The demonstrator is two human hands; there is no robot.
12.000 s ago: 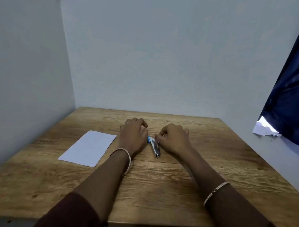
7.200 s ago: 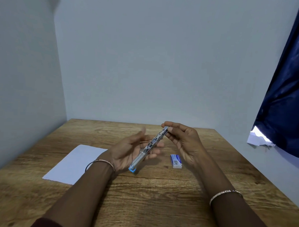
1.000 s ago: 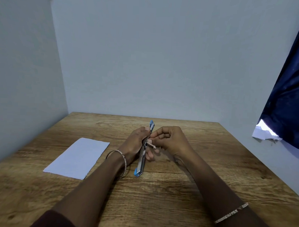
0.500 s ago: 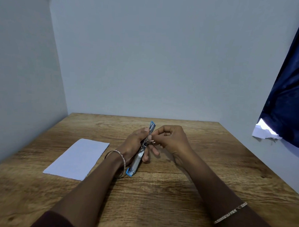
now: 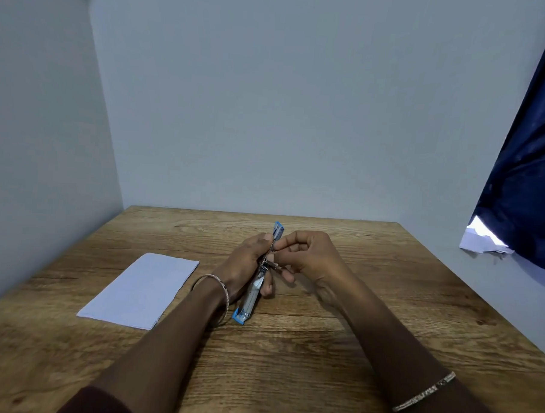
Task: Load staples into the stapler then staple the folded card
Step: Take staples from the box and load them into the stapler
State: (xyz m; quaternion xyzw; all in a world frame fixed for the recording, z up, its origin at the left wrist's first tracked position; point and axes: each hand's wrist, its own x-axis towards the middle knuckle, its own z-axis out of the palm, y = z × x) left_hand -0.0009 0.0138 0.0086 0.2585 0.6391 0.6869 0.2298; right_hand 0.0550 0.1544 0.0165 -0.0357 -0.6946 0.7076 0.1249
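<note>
Left hand [image 5: 247,261] grip wraps the opened stapler [image 5: 251,297]; right hand [image 5: 309,254] grip pinches its channel, contents unclear. Hold it steady and feed straight along the rail before closing.

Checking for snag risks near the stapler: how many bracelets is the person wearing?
2. One bracelet circles the left wrist beside the stapler; the other bracelet sits on the right forearm, nearer the camera. Sleeves could hide more.

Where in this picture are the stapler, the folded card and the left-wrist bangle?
stapler [image 5: 253,294]: head view, silver body above its lower blue end.
folded card [image 5: 142,288]: head view, centre of its top face.
bangle [image 5: 227,299]: head view, the band's right-hand edge.
</note>
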